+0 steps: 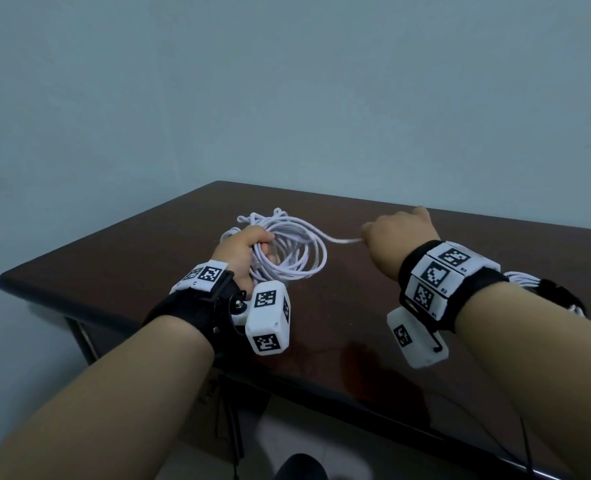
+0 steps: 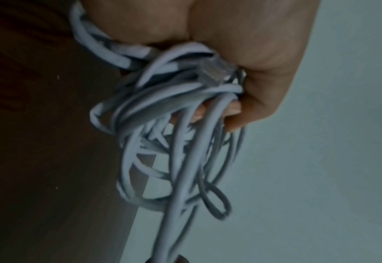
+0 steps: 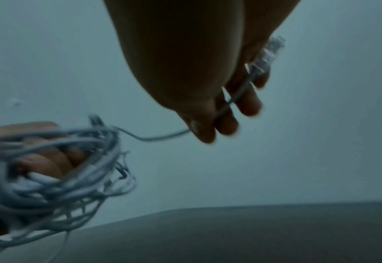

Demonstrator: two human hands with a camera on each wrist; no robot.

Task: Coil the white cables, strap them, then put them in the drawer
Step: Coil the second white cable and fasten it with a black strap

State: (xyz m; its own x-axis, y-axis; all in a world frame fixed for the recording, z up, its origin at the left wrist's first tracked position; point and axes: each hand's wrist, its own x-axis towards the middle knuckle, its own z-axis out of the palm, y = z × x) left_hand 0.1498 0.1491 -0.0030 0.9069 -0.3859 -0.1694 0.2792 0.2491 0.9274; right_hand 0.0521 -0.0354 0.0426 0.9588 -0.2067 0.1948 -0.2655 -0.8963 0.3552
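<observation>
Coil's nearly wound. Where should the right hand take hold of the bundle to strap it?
Probably the far side of the white cable coil, opposite the left hand, whose grip bunches the near strands. Come from the right, across the table: there the loops fan loose. The right hand holds the tail.

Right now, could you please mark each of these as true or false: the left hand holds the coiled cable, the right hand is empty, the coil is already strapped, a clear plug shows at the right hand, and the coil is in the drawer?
1. The left hand holds the coiled white cable. True.
2. The right hand is empty. False: its grip is closed on the cable's free end, which runs across from the coil.
3. The coil in the left hand is already strapped. False: no strap shows on its loose loops.
4. A clear plug shows at the right hand. True.
5. The coil is in the drawer. False: it is held over the dark wooden table.
</observation>
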